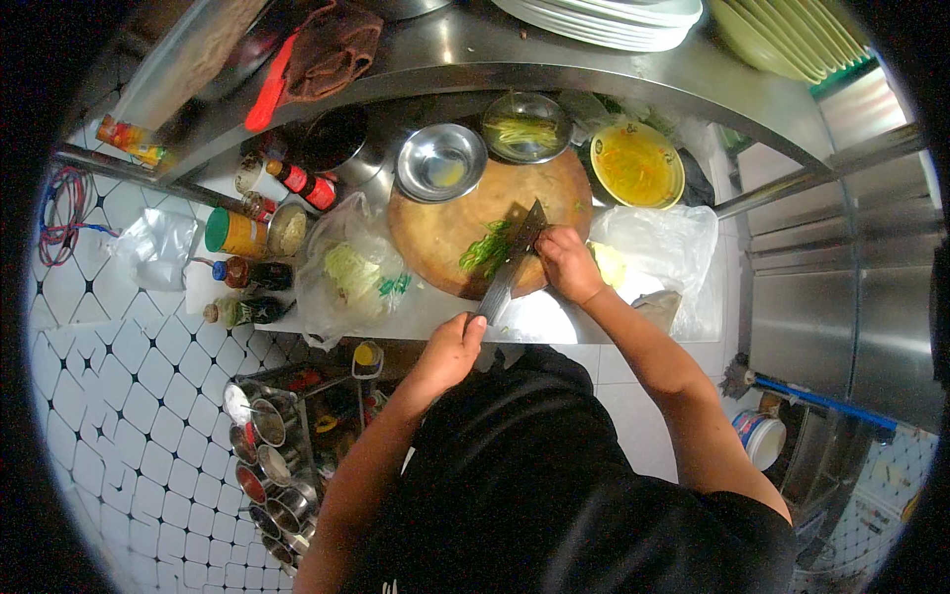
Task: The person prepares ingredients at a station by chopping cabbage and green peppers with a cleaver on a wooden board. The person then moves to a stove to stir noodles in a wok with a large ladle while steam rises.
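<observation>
My left hand [449,350] grips the handle of a dark-bladed kitchen knife [512,266] at the counter's front edge. The blade slants up and right across a round wooden chopping board [427,234]. Close to the blade's far end, my right hand [568,261] has its fingers curled against it; whether they pinch anything is hidden. Chopped leafy greens [482,252] lie on the board, left of the blade. Behind them, a steel bowl [407,172] with a little yellowish content rests on the board's back left edge.
A bowl of green strips [523,134] and a yellow bowl [675,174] of orange shreds in liquid stand behind the board. Cabbage in a plastic bag [315,275] lies left, near sauce bottles [256,273]. A steel shelf [445,56] overhangs the back, carrying stacked white plates [601,18].
</observation>
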The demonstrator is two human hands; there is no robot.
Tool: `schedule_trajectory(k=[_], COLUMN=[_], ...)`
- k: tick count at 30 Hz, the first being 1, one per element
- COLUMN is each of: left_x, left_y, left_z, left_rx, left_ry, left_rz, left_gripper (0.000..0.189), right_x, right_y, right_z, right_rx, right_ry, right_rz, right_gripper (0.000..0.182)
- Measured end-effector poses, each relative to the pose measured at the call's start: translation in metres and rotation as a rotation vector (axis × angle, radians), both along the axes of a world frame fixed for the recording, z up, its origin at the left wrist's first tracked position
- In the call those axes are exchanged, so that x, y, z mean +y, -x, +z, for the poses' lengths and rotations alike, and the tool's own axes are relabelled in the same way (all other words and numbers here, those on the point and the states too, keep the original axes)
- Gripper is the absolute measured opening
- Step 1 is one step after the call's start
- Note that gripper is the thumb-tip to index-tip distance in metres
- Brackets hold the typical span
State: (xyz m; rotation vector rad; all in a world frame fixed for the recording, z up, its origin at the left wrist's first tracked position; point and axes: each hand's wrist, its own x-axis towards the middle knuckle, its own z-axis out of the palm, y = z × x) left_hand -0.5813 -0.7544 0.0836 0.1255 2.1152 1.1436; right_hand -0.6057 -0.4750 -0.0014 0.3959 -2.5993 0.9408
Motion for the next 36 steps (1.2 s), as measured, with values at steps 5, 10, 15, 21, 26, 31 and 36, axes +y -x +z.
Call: schedule_trajectory(k=[5, 10, 15, 21, 26, 31, 36], left_x=[0.006, -0.03, -0.053, -0.072, -0.12, -0.134, -0.086], left_y=[0.006, -0.006, -0.014, -0.013, -0.031, -0.033, -0.036], left_z=[0.021, 0.04, 0.039, 0.046, 0.02, -0.021, -0.057], left_rx=[-0.19, 0.493, 0.742, 0.844, 0.717, -0.322, -0.416], left_ry=[0.01, 0.092, 0.277, 0.35, -0.008, -0.349, -0.416], left_rz=[0.078, -0.108, -0.211, -0.371, -0.062, 0.398, 0.436], left_gripper=[0.037, 0.03, 0.041, 0.048, 0.023, 0.037, 0.038], right_x=[0.0, -0.011, -0.042, -0.06, -0.018, -0.069, -0.103], right_y=[0.001, -0.006, -0.034, 0.015, 0.029, 0.03, 0.025], right_z=[0.004, 0.052, 0.09, 0.033, 0.032, 0.009, 0.016], right_rx=[0.001, 0.011, -0.064, -0.135, -0.039, -0.023, -0.108], right_ry=[-0.05, 0.069, 0.141, 0.236, 0.095, 0.103, 0.231], right_rz=[0.008, -0.231, -0.115, 0.048, -0.29, -0.295, -0.226], right_gripper=[0.029, 0.039, 0.032, 0.024, 0.03, 0.036, 0.039])
